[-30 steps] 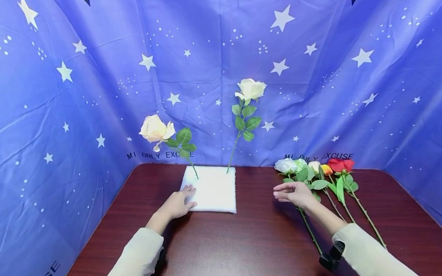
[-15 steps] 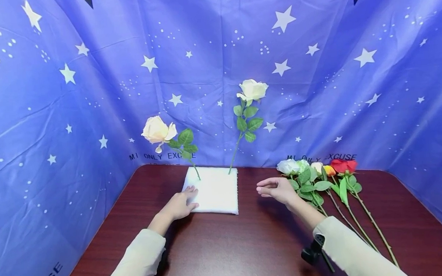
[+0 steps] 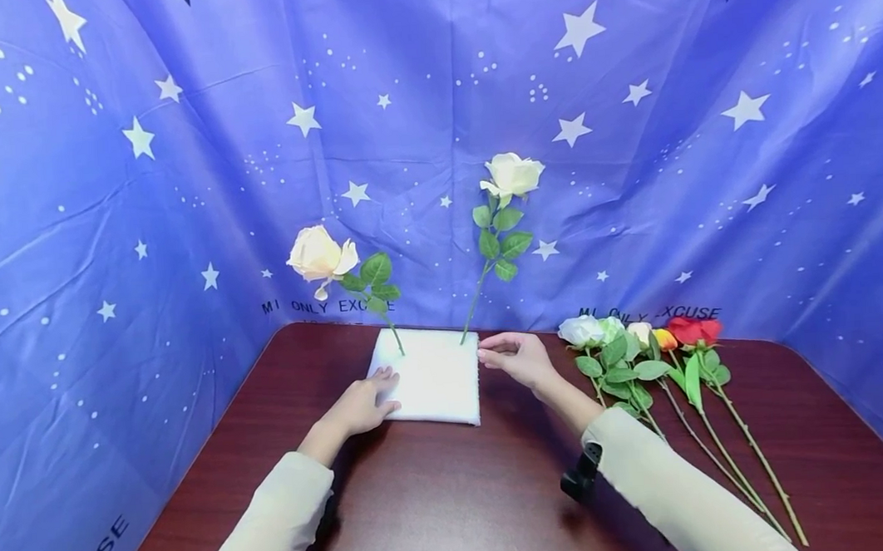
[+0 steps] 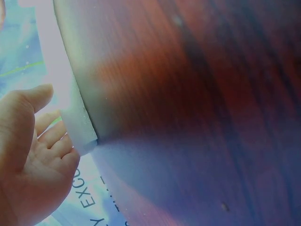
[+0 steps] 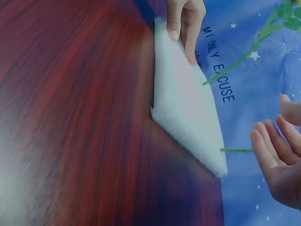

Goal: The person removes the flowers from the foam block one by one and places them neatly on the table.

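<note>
A white foam block (image 3: pixel 435 384) lies on the table with two roses stuck upright in it. The cream rose (image 3: pixel 319 255) on the left leans left; the white rose (image 3: pixel 513 177) on the right leans slightly right. My left hand (image 3: pixel 358 403) rests on the block's left side, fingers spread over its edge. At the block's right back corner is my right hand (image 3: pixel 519 360), thumb and fingers loosely bent and apart, close to the white rose's stem (image 5: pixel 235 150). Nothing shows between those fingers in the right wrist view.
On the right of the dark red table (image 3: pixel 423 501) lie several more flowers, among them a red rose (image 3: pixel 693 330), an orange bloom (image 3: pixel 665 339) and a white rose (image 3: pixel 581 330). A blue starry curtain (image 3: pixel 417 102) hangs close behind the table edge.
My right hand has moved left, from beside the lying flowers to the right back corner of the foam block. My left hand has stayed on the block.
</note>
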The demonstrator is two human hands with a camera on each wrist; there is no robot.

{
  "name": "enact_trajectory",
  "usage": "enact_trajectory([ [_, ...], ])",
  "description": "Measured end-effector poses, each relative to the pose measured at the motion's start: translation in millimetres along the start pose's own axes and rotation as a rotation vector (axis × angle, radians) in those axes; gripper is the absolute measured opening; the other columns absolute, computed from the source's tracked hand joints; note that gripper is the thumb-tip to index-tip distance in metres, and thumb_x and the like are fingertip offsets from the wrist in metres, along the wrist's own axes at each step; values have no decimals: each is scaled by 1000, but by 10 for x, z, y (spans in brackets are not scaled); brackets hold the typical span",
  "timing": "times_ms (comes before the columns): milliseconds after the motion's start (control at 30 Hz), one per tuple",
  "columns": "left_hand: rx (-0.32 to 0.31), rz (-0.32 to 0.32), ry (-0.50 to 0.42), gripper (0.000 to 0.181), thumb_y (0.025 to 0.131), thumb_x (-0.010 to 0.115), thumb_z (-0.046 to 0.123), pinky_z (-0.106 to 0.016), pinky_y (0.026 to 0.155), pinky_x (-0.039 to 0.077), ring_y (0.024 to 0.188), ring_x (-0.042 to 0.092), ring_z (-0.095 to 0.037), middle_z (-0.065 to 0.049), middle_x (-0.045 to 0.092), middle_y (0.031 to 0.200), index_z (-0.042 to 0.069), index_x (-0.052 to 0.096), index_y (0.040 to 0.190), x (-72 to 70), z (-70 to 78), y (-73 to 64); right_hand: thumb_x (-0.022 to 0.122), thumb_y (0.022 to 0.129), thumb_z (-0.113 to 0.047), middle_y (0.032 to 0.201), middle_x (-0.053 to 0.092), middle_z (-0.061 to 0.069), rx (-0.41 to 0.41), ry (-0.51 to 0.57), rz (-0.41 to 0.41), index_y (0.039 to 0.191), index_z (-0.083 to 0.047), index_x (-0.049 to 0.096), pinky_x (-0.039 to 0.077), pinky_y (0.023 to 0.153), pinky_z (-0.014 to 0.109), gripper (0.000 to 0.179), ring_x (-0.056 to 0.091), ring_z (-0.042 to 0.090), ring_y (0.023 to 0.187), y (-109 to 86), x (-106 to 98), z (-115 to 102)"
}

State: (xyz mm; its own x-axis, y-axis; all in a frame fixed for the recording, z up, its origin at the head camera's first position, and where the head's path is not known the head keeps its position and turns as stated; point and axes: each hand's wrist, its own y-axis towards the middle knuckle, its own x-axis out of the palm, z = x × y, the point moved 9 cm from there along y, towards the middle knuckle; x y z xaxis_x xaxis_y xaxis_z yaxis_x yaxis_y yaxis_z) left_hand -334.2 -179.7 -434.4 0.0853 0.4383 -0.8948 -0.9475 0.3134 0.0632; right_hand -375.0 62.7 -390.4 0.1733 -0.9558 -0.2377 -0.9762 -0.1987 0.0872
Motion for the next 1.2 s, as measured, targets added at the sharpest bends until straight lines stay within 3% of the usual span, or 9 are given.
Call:
enact_trajectory([
  [133, 0, 6, -10, 51, 92, 64, 20, -45, 118, 31, 142, 37, -32, -18, 45, 148, -1, 51, 137, -12, 8, 1, 74, 83, -13, 97, 75, 15, -37, -17, -2, 107, 5, 70, 60, 84, 39, 30, 73, 11, 77, 107, 126, -74],
  [233, 2, 5, -14, 51, 92, 64, 21, -45, 118, 31, 143, 37, -32, -18, 45, 148, 0, 51, 137, -13, 5, 0, 75, 82, -15, 100, 75, 16, -73, -53, -17, 107, 2, 71, 59, 76, 24, 30, 69, 0, 74, 174, 236, -113],
  [367, 8, 11, -8, 51, 91, 64, 20, -45, 118, 32, 142, 38, -33, -19, 46, 147, -1, 52, 136, -28, -6, -11, 75, 82, -11, 105, 73, 21, -162, -60, -71, 107, 3, 71, 53, 70, 14, 29, 69, 4, 81, 240, 440, -198],
  [533, 3, 14, 2, 51, 91, 64, 20, -45, 117, 33, 141, 38, -33, -19, 47, 146, -1, 52, 136, -50, -10, -8, 71, 84, -3, 111, 67, 30, -285, 8, -154, 111, 10, 66, 58, 80, 20, 31, 69, 34, 100, 289, 702, -352],
  [633, 7, 7, 13, 51, 92, 64, 21, -45, 117, 34, 141, 39, -34, -19, 47, 146, 0, 52, 136, -36, 8, 9, 70, 84, 1, 113, 64, 34, -333, 35, -177, 113, 12, 64, 59, 86, 27, 32, 66, 43, 104, 297, 812, -420],
  [933, -8, -13, 9, 52, 92, 63, 23, -46, 117, 33, 142, 38, -32, -17, 46, 148, 1, 52, 137, 32, 10, 16, 72, 80, 4, 119, 62, 33, -346, 95, -178, 118, 11, 61, 53, 99, 38, 41, 62, 43, 112, 398, 1050, -411],
  [1200, 21, 3, 23, 51, 92, 63, 22, -46, 117, 34, 142, 38, -33, -18, 47, 147, 1, 52, 137, 3, 20, 24, 73, 81, 0, 129, 59, 27, -371, 71, -147, 128, 6, 56, 47, 107, 36, 49, 56, 37, 125, 516, 1233, -439],
])
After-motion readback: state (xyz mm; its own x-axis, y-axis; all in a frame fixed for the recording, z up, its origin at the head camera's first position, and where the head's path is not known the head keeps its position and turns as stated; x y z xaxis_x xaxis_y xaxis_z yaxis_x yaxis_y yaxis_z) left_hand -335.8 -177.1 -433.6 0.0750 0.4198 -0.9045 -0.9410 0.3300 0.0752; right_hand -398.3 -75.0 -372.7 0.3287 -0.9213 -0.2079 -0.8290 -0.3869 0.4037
